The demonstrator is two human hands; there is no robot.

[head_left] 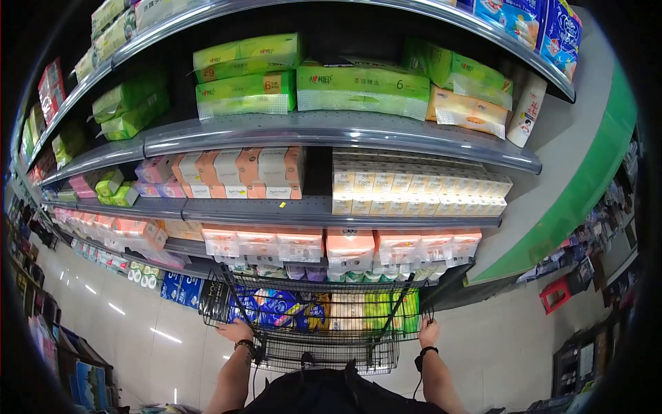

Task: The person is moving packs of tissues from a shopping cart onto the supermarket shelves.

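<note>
My left hand point(236, 331) is closed around the left side of a black wire cart point(317, 337) in front of my body. On the cart's right side, my right hand point(429, 332) grips the rim with curled fingers. Each wrist wears a dark band. Through the cart's mesh show blue packs point(277, 308), cream packs point(347, 312) and green packs point(391, 310); whether they lie in the cart or behind it I cannot tell. Peach tissue packs point(350, 250) line the low shelf just beyond the cart.
Shelves point(331, 131) curve across the view, with green tissue packs point(362, 88) and white boxed packs point(414, 183). A grey end panel with a green stripe point(586, 207) stands at the right. A red stool point(555, 294) is on the tiled floor point(496, 345).
</note>
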